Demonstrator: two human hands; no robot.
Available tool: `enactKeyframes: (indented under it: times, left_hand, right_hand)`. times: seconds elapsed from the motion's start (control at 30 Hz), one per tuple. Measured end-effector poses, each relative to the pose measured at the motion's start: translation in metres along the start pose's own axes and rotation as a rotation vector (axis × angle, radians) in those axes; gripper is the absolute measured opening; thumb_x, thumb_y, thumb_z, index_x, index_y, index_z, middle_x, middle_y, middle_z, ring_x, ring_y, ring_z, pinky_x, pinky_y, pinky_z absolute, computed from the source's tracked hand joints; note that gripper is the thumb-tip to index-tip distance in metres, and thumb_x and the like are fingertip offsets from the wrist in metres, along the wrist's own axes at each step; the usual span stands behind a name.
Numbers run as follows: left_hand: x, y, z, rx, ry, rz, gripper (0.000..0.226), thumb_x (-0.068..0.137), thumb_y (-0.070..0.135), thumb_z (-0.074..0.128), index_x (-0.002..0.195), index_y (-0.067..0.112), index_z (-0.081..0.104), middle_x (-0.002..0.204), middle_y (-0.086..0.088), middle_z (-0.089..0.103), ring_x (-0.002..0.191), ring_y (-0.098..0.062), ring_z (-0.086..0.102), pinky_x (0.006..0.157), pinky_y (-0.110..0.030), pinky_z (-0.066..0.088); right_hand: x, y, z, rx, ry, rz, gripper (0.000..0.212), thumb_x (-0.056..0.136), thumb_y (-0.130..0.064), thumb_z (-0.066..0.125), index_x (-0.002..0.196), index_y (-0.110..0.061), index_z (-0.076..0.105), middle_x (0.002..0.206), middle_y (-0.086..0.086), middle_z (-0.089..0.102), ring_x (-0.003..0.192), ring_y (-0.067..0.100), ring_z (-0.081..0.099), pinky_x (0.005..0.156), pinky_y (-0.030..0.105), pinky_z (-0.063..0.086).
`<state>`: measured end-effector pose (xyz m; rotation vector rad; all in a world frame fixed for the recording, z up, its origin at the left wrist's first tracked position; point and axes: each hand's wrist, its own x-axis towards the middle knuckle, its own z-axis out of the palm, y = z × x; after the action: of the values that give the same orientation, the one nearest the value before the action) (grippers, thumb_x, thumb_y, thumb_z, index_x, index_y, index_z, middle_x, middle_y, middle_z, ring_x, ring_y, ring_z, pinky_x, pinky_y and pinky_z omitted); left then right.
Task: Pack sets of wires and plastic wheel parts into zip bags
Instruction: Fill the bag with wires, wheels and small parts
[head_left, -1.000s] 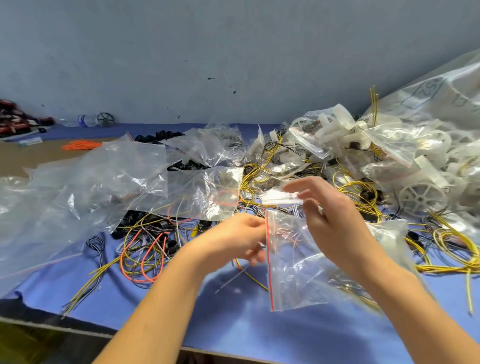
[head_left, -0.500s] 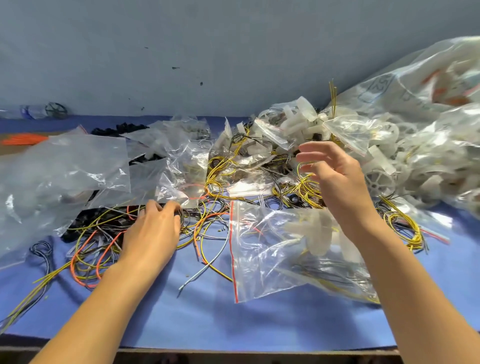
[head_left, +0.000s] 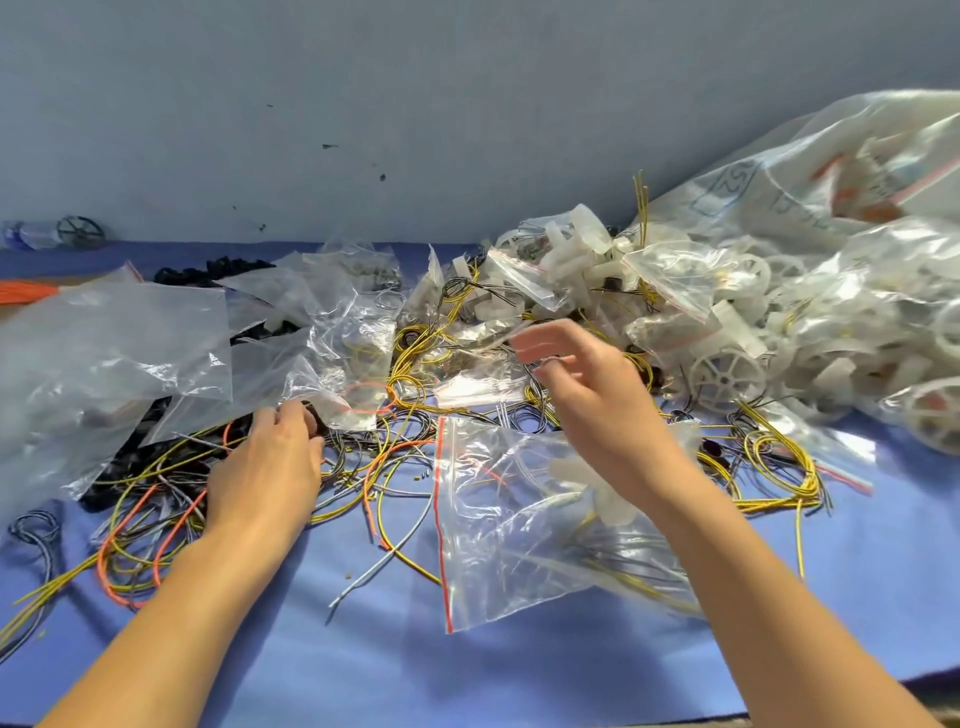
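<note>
A clear zip bag (head_left: 511, 525) with a red seal strip lies flat on the blue table (head_left: 363, 665), holding white plastic parts and yellow wires. My right hand (head_left: 587, 395) hovers above its far edge with fingers spread, holding nothing. My left hand (head_left: 270, 467) rests palm down on a tangle of yellow, orange and grey wires (head_left: 374, 467), fingertips curled at a small black part; whether it grips anything is hidden. A white spoked wheel (head_left: 727, 379) lies at the edge of the parts heap to the right.
Large empty clear bags (head_left: 119, 353) cover the left side. A big sack of white wheel parts (head_left: 831, 249) fills the right back. Small filled zip bags (head_left: 670, 280) pile up in the middle back. A grey wall stands behind. Yellow wire coils (head_left: 779, 467) lie at right.
Both hands let go of the zip bag, which now lies on the table. My left hand moved left onto the wire tangle; my right hand lifted off toward the heap.
</note>
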<state>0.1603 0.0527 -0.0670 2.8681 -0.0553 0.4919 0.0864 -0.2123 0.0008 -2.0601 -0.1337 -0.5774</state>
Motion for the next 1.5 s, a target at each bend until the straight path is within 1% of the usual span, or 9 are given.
enactKeyframes:
  times: [0.23,0.33,0.43,0.63,0.77,0.9,1.1,1.3,1.5]
  left_hand:
    - [-0.002,-0.004,-0.008,-0.058,-0.076,-0.045,0.033,0.093,0.035,0.055,0.117,0.014,0.063,0.110,-0.013,0.055,0.096,-0.036,0.059,0.079,-0.042,0.049]
    - [-0.007,0.002,-0.024,-0.370,-0.034,0.003,0.022,0.090,0.038,0.063,0.098,0.019,0.071,0.090,0.000,0.069,0.085,-0.019,0.064,0.073,-0.035,0.046]
    - [-0.023,0.022,-0.038,-0.770,-0.247,0.005,0.021,0.088,0.043,0.064,0.087,0.023,0.070,0.064,0.016,0.065,0.056,0.003,0.057,0.057,-0.027,0.045]
    - [-0.045,0.050,-0.033,-0.909,-0.592,0.078,0.014,0.093,0.028,0.061,0.090,0.018,0.070,0.060,0.010,0.063,0.044,-0.004,0.048,0.043,-0.018,0.040]
    - [-0.047,0.060,-0.033,-1.005,-0.704,0.153,0.026,0.089,0.043,0.066,0.089,0.017,0.071,0.059,0.000,0.057,0.052,-0.017,0.048,0.049,-0.025,0.039]
    - [-0.048,0.067,-0.028,-1.059,-0.733,0.158,0.034,0.084,0.042,0.068,0.087,0.008,0.068,0.057,-0.002,0.055,0.050,-0.019,0.045,0.046,-0.024,0.038]
    - [-0.053,0.077,-0.031,-1.109,-0.734,0.181,0.008,0.079,0.045,0.072,0.075,0.038,0.073,0.047,0.004,0.055,0.035,-0.006,0.042,0.042,-0.023,0.036]
    - [-0.055,0.089,-0.037,-1.202,-0.715,0.106,0.011,0.084,0.026,0.067,0.084,0.017,0.075,0.040,0.010,0.051,0.029,-0.001,0.036,0.033,-0.009,0.027]
    - [-0.045,0.077,-0.050,-1.209,-0.504,0.223,0.033,0.093,0.044,0.047,0.102,0.023,0.070,0.077,-0.017,0.069,0.038,-0.013,0.042,0.040,-0.019,0.033]
  right_hand:
    - [-0.006,-0.004,0.018,-0.330,-0.316,-0.114,0.029,0.099,-0.015,0.045,0.122,-0.025,0.061,0.119,-0.008,0.065,0.109,0.010,0.060,0.095,0.034,0.046]
    - [-0.007,-0.003,0.024,-0.433,-0.420,-0.078,0.030,0.102,-0.027,0.042,0.128,-0.028,0.057,0.124,-0.004,0.063,0.112,0.017,0.058,0.096,0.039,0.044]
    - [-0.004,-0.005,0.028,-0.499,-0.507,-0.062,0.034,0.104,-0.037,0.038,0.132,-0.028,0.055,0.128,0.000,0.062,0.117,0.021,0.056,0.097,0.039,0.044]
    - [-0.001,-0.007,0.032,-0.479,-0.539,-0.011,0.038,0.104,-0.043,0.037,0.134,-0.026,0.054,0.129,0.003,0.063,0.117,0.024,0.057,0.095,0.038,0.046]
    - [0.002,-0.002,0.030,-0.472,-0.527,-0.002,0.040,0.104,-0.044,0.036,0.130,-0.023,0.057,0.125,0.005,0.065,0.115,0.026,0.058,0.093,0.039,0.047]
    - [0.004,0.000,0.028,-0.449,-0.523,0.005,0.039,0.104,-0.044,0.037,0.121,-0.020,0.063,0.115,0.006,0.068,0.105,0.026,0.060,0.087,0.039,0.049]
    - [0.005,0.003,0.029,-0.400,-0.523,0.018,0.032,0.101,-0.042,0.048,0.096,-0.017,0.067,0.087,0.000,0.063,0.079,0.019,0.055,0.061,0.033,0.038]
    - [0.008,0.002,0.022,-0.291,-0.441,0.018,0.026,0.099,-0.039,0.053,0.098,-0.018,0.069,0.092,0.000,0.069,0.082,0.017,0.062,0.069,0.033,0.046]
    - [0.016,-0.002,0.005,-0.112,-0.260,-0.014,0.020,0.098,-0.035,0.057,0.101,-0.023,0.072,0.085,-0.018,0.065,0.077,-0.006,0.057,0.067,0.017,0.042]
